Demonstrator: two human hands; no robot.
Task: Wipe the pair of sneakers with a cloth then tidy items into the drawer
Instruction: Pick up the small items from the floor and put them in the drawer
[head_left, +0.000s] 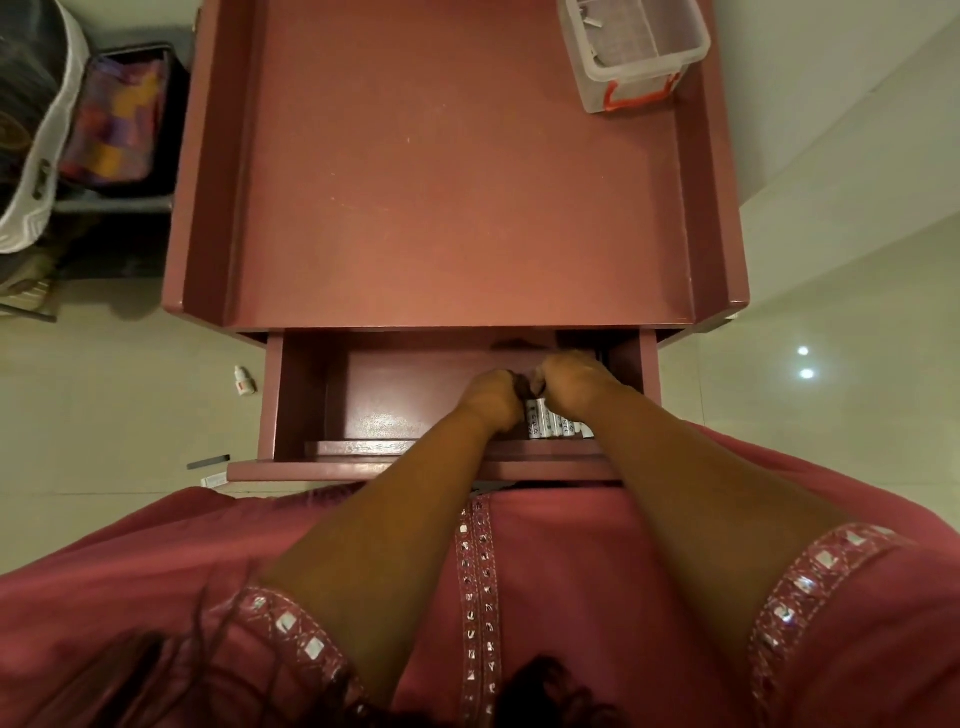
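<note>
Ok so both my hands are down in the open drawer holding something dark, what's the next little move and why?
Probably set the dark item down on the bare drawer floor and let go. Both the left hand and right hand are curled together on it above the white tubes, and the drawer's left part looks free. What the item is cannot be told.

text: none legible; white tubes (553, 427) in drawer (311, 395): print too small to read

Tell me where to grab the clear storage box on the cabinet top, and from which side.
Take the clear box by its long rims, coming from above. It stands upright and open-topped in the far right corner of the cabinet top, close against the raised right edge, so a side approach looks cramped. Its orange latch faces you.
</note>
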